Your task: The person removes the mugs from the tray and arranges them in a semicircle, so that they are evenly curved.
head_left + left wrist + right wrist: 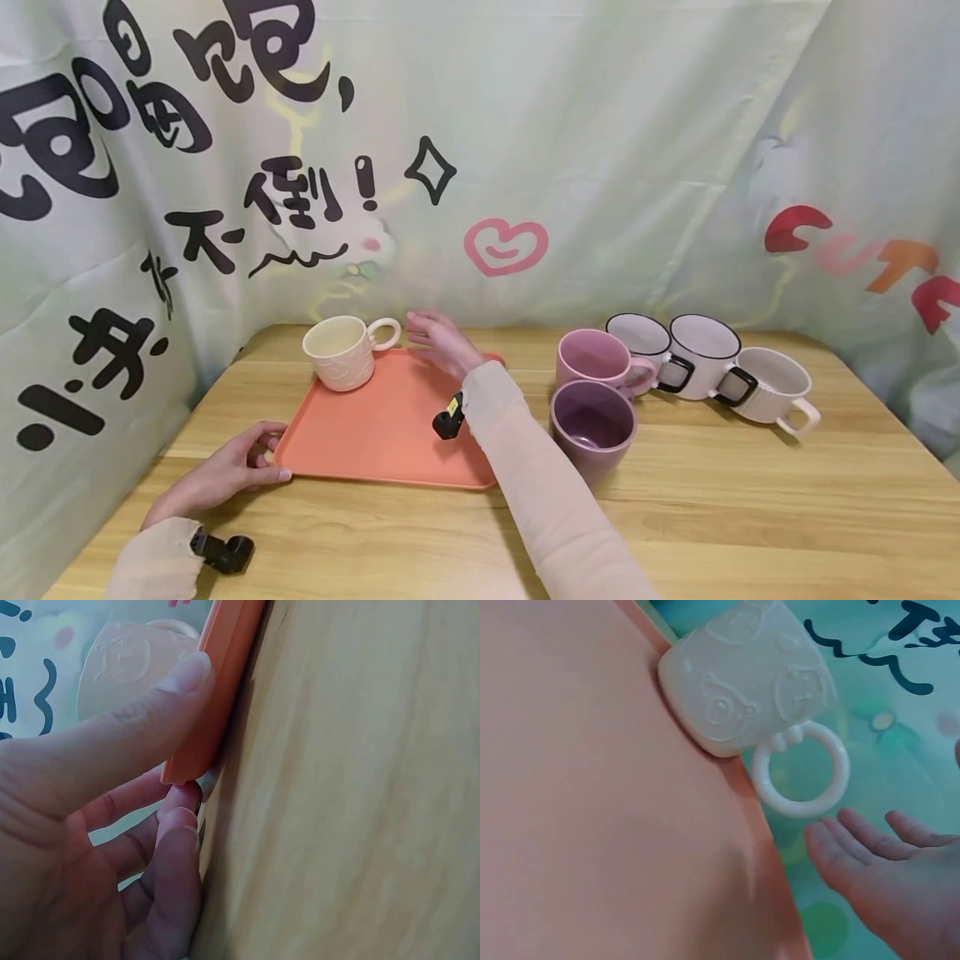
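A cream mug (343, 360) with raised animal faces and a ring handle (840, 769) stands upright at the back left of the orange tray (375, 433). My left hand (228, 472) grips the tray's front left corner. In the left wrist view, its thumb (142, 720) lies over the tray's edge (217, 697), with the other fingers curled beneath. Over the back of the tray, my right hand (447, 346) holds nothing. Its extended fingers (855, 851) point toward the mug's handle, a small gap apart from it.
Right of the tray stand a pink mug (592, 357) and a purple mug (592, 429), close together. Farther right are two white mugs with black rims, one of them a white mug (701, 358) at the middle, and a plain white cup (772, 383). A printed curtain (600, 167) hangs behind the wooden table (712, 517).
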Available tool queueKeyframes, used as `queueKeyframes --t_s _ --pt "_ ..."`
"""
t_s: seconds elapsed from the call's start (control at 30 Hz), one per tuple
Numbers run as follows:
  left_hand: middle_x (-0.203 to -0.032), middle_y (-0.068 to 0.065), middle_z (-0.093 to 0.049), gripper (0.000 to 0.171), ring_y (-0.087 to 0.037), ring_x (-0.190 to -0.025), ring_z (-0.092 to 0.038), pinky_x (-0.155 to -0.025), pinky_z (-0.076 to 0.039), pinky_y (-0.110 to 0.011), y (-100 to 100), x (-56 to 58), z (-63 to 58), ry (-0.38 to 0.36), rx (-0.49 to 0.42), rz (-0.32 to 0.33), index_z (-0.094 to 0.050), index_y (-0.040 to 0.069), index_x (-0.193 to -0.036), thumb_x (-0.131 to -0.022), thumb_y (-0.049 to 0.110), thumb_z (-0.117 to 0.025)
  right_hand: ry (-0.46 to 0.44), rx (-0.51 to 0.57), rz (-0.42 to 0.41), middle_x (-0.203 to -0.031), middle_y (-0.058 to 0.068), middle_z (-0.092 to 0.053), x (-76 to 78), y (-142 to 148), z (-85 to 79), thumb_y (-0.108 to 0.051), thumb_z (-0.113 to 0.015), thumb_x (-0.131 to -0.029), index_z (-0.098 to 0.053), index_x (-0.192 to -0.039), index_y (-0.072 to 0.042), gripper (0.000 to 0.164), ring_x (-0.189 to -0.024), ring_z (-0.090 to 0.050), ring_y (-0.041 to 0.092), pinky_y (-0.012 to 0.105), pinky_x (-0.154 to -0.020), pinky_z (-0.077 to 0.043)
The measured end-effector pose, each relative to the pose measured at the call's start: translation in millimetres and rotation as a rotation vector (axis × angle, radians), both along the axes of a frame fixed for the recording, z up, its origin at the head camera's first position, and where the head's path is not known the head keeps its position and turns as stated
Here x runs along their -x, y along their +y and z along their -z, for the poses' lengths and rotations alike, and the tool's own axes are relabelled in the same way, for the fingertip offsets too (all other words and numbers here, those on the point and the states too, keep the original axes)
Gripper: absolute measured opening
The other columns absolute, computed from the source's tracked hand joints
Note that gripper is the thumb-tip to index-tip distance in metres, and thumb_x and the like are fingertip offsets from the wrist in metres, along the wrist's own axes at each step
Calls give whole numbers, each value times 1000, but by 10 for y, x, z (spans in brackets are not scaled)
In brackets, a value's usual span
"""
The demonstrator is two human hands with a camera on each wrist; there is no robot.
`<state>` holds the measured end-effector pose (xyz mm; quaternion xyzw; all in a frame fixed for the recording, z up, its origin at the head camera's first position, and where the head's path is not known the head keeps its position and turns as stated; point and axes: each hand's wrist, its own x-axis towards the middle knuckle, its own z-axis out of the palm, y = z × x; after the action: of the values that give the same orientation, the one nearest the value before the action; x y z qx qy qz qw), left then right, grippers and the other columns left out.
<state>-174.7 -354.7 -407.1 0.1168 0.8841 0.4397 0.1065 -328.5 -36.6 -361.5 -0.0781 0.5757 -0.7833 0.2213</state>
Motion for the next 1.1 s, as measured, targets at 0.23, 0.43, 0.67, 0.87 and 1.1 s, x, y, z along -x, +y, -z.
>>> queueKeyframes --t_s 0.23,0.43,0.67,0.87,1.1 --pt "-106 -13 -54 65 -13 -78 -48 -65 -45 -27 -4 -13 -7 -3 6 -6 -39 -15 -140 -91 6 -76 -6 92 8 -160 25 -28 63 -56 59 -42 -24 -112 -24 -158 1 63 -148 -26 39 49 -118 -24" --pt "-107 -13 -54 65 -13 -78 -48 -65 -45 -26 16 -4 8 -7 8 -2 -38 -15 -140 -91 6 -76 -28 150 16 -161 24 -27 98 -58 109 -56 -12 -108 -25 -159 -1 75 -149 -23 38 51 -118 -20" --pt "-106 -12 -53 64 -12 -77 -48 -63 -44 -26 2 5 11 17 26 -8 -39 -14 -140 -91 6 -75 -15 160 -9 -163 20 -26 104 -124 148 -61 -8 -106 -24 -160 -4 80 -150 -21 35 51 -119 -16" --pt "-106 -11 -54 64 -11 -78 -49 -63 -46 -26 5 10 30 19 9 1 -39 -14 -139 -91 6 -75 2 66 -18 -161 19 -30 118 -131 186 -59 -8 -106 -31 -158 -3 79 -148 -26 38 55 -118 -17" --pt "-106 -13 -54 66 -12 -78 -49 -62 -47 -27 -9 4 3 1 28 -12 -38 -15 -140 -91 7 -76 -10 72 41 -147 23 -45 105 -125 233 -58 -10 -107 -40 -152 -1 79 -135 -42 38 57 -109 -34"
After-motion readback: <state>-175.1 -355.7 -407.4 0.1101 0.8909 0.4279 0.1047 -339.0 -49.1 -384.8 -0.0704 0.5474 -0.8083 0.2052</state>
